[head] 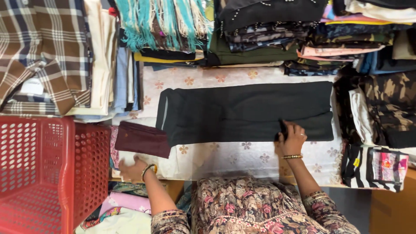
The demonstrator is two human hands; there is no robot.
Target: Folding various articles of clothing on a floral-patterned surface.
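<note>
Clothes stacks [260,34] and red basket [47,173] crowd black garment [247,110].

White label [32,86] on plaid shirt, upper left.

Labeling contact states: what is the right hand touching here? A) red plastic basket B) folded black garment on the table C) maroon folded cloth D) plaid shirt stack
B: the right hand presses on the lower edge of the folded black garment laid across the floral-covered table; the red basket sits far off on the other side, beyond the left hand.
</note>
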